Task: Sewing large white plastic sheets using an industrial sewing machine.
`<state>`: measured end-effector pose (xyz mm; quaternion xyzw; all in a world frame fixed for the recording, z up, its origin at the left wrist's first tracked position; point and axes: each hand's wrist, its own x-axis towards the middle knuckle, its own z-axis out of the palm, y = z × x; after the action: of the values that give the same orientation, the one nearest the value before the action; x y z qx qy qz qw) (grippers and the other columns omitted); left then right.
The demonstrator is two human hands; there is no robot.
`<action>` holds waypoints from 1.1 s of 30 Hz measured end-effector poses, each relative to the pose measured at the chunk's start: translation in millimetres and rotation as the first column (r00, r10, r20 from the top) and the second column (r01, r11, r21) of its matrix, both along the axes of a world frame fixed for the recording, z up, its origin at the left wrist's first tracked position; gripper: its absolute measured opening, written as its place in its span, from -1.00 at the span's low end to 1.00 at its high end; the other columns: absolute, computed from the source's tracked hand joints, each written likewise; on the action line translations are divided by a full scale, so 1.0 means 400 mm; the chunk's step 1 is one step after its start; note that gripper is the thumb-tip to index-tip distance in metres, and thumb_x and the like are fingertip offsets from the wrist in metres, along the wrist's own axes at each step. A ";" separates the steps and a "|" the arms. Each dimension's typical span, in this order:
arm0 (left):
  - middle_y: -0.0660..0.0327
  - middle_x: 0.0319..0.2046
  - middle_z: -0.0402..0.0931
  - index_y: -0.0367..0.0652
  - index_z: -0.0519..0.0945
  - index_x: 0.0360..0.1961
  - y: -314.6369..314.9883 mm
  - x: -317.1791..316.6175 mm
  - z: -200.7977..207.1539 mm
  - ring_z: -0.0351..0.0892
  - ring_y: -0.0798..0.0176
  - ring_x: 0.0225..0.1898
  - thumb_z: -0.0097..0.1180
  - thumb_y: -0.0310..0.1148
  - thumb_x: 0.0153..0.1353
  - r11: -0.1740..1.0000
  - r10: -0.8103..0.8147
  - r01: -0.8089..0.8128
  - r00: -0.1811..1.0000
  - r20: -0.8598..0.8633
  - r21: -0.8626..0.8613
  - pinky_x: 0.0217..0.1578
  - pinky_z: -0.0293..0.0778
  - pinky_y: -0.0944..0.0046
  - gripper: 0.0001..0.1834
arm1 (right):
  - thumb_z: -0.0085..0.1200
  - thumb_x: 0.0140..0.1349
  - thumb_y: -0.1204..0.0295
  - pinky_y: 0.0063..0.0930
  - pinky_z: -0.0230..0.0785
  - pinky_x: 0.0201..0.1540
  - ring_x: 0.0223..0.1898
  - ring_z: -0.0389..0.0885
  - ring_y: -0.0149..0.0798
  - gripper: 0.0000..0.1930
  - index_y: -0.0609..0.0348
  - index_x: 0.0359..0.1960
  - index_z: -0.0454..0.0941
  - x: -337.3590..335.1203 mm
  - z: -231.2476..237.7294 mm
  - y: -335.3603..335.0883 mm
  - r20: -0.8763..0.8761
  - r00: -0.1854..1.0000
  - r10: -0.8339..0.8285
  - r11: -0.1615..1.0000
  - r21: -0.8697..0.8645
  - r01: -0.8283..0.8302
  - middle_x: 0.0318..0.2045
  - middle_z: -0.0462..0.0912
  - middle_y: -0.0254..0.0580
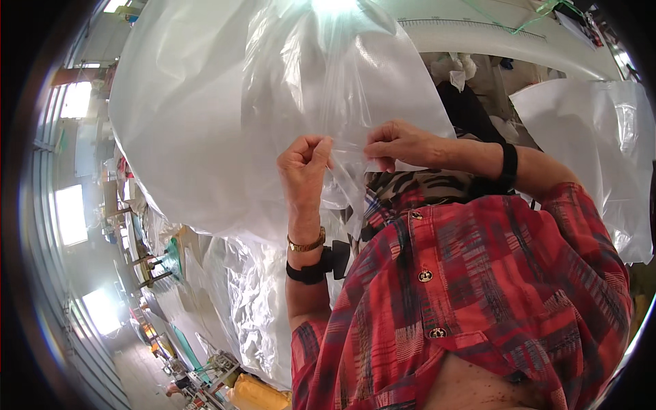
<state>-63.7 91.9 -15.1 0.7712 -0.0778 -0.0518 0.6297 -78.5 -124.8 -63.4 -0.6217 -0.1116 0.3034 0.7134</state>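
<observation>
A large translucent white plastic sheet (184,137) spreads before me over the work surface and hangs down toward my lap. Thinner clear plastic film (348,158) is gathered in creases between my hands. My left hand (305,160) is closed, thumb against the curled fingers, pinching the film. A short way to its right, my right hand (403,145) pinches the same film between thumb and fingers. The creases run up from both hands toward a bright glare at the top. Exactly where the film's edge lies is hard to make out.
A white surface with a printed ruler scale (471,24) lies at the far right. Another white sheet (594,150) hangs at the right. Crumpled clear plastic (256,301) lies at lower left, near a yellow-orange package (256,393). Green string (547,8) trails at the top right.
</observation>
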 end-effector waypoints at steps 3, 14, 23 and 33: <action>0.40 -0.60 0.51 -0.29 0.64 -0.37 -0.006 -0.005 0.016 0.33 0.61 -0.61 0.23 -0.42 0.23 1.000 0.005 -0.005 1.000 -0.007 0.005 -0.61 0.16 0.53 -0.87 | 0.09 0.28 0.28 -0.52 0.41 -0.37 -0.51 0.53 -0.40 -0.75 0.27 -0.32 0.57 -0.005 0.032 -0.020 0.077 0.994 -0.082 0.991 -0.095 0.089 -0.56 0.58 -0.29; 0.32 -0.58 0.54 -0.25 0.65 -0.29 -0.100 -0.037 0.124 0.28 0.62 -0.69 0.22 -0.45 0.22 0.987 -0.140 0.134 0.988 -0.061 -0.086 -0.71 0.10 0.60 -0.90 | 0.14 0.23 0.36 -0.37 0.38 -0.32 -0.45 0.51 -0.23 -0.76 0.33 -0.23 0.53 0.015 -0.161 -0.230 0.464 0.687 -0.559 0.619 -0.317 0.718 -0.49 0.57 -0.12; 0.42 -0.59 0.46 -0.28 0.61 -0.31 -0.152 -0.044 0.090 0.34 0.62 -0.60 0.17 -0.45 0.26 0.937 -0.342 0.336 0.938 0.053 0.098 -0.60 0.28 0.54 -0.90 | 0.06 0.30 0.37 -0.44 0.32 -0.37 -0.49 0.35 -0.43 -0.78 0.35 -0.33 0.50 -0.100 0.104 -0.105 0.341 0.903 -0.263 0.907 -0.233 0.352 -0.57 0.42 -0.17; 0.41 -0.62 0.42 -0.31 0.57 -0.34 -0.147 -0.054 0.057 0.35 0.59 -0.59 0.12 -0.44 0.30 0.936 -0.332 0.299 0.924 0.191 0.183 -0.60 0.28 0.49 -0.87 | 0.07 0.18 0.40 -0.20 0.40 -0.35 -0.43 0.60 0.03 -0.84 0.27 -0.40 0.48 -0.155 0.132 -0.052 0.608 0.793 0.040 0.963 -0.236 0.133 -0.48 0.58 0.02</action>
<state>-85.3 33.0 7.5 0.7946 -0.2660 -0.0733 0.5407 -140.5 -145.5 -10.7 -0.7787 -0.2773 0.0823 0.5567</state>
